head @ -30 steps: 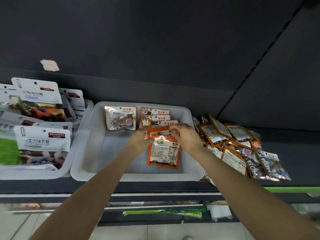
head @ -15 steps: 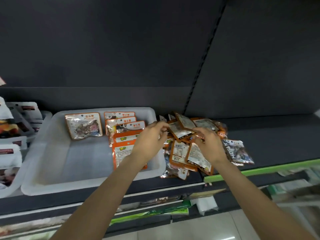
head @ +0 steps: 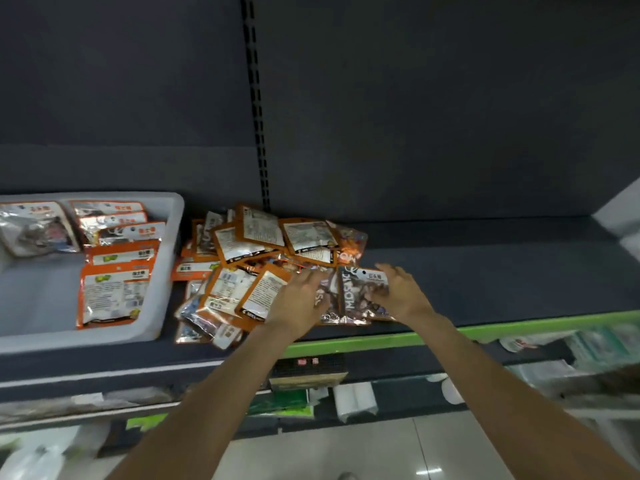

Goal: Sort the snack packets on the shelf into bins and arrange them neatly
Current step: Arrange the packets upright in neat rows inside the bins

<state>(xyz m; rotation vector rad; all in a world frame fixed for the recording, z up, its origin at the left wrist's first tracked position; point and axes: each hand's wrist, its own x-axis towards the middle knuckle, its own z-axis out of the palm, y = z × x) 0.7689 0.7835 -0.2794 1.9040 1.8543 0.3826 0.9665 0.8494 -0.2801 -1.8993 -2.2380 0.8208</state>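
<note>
Our left hand (head: 300,299) lies flat with straight fingers on the pile of packets (head: 263,258). Our right hand (head: 398,296), fingers spread, rests on a dark packet (head: 360,292) at the pile's right end. The pile sits on the shelf (head: 485,271), just beside a white bin (head: 166,271) holding orange packets (head: 112,296) in a row.

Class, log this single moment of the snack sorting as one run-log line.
stage: picking from loose pile | left hand: open on packets | right hand: on clear-front packet | white bin: partly filled
</note>
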